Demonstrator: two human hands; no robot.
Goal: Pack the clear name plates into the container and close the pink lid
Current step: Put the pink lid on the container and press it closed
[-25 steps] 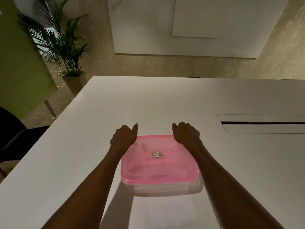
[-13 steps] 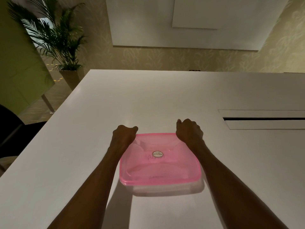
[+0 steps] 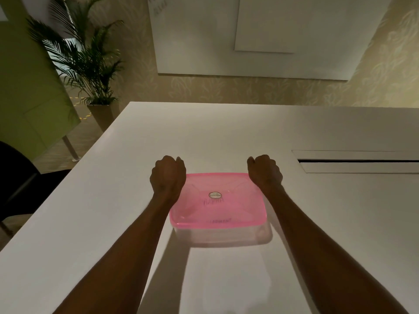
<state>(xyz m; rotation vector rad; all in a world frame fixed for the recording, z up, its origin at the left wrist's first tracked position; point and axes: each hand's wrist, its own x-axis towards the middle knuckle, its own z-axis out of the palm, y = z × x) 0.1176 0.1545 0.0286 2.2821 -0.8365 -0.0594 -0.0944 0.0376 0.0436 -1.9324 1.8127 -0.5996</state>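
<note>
Two hands sit at the far corners of the pink lid, just below the middle of the frame. The left hand covers the far-left corner and the right hand lies on the far-right one. Both are balled up, knuckles uppermost, with the fingers curled down past the far edge and out of sight. I cannot tell whether they hook round the rim or only press down on it.

The lid lies on the clear container, which stands on the white table between the two forearms. The container's wall shows only under the lid's near edge. The lid looks level and seated all round, as far as this view shows. The name plates cannot be made out. There is only faint writing through the pink plastic, close to a small oval sticker at the lid's centre.

What matters for the next move is where the untouched part of the lid lies. Its long side runs left to right across the frame, and both hands are on the far long edge. The near edge and its two corners lie towards the bottom of the frame from both hands. Each hand is nearest the near corner on its own side, so drawing both back along the short sides and pressing there would likely finish the closing. To the right in the frame, a long slot in the tabletop is well apart from the container.
</note>
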